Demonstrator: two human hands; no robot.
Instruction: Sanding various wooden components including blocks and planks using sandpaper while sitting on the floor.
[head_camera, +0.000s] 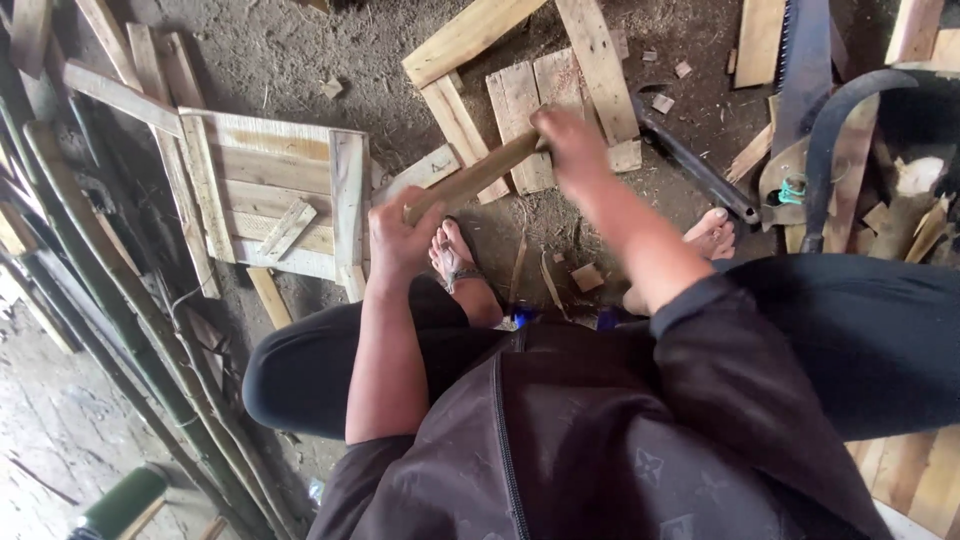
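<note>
Both fists wrapped tight on the bamboo stick (470, 180), my left hand (400, 238) low, my right hand (572, 148) high, stick slanting above the plank pile (520, 120); best keep grips firm, clear of my sandaled foot (455, 262).

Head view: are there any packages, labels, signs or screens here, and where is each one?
None show: only bare wood pieces on the dirt floor, a saw, and a wooden stick gripped by the left hand and the right hand.
</note>
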